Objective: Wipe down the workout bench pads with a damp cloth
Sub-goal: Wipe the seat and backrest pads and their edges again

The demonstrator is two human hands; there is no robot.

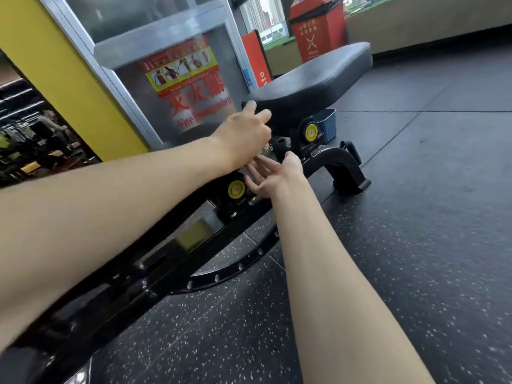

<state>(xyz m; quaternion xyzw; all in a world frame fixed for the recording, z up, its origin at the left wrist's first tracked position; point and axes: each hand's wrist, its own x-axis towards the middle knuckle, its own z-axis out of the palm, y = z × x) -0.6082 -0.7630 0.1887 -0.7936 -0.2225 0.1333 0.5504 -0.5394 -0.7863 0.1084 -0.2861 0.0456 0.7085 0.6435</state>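
Fingers (256, 166) of the right hand (273, 174) are straight and spread, palm turned up and to the left, holding nothing. Their tips reach in under the left hand (243, 131) towards the black bench frame (171, 261).

Nearest the camera, both bare forearms stretch forward. The left one crosses from the left edge above the frame's long rail. The right one rises from the bottom edge over the speckled rubber floor (415, 231). Under the left forearm the rail runs diagonally away, with a bolted curved bar beside it. A round yellow cap (236, 189) on the frame lies just beside the right fingertips.

Further out, the left hand shows its back with the wrist raised. Its fingers (250, 107) are bent and touch the near end of the black seat pad (313, 87). Whether they grip that end cannot be told, since the thumb is hidden.

The pad is tilted, climbing away to the right. It is carried on a bracket with a second yellow cap (311, 132), above the bench foot (352, 176) on the floor. A blue bucket (328, 121) stands just behind the bracket, partly hidden. On the left, beyond the hands, is a metal-framed fire extinguisher cabinet (188, 79) with a red and yellow poster. Farthest off, past the pad's raised end, stands a red bin (318, 31).
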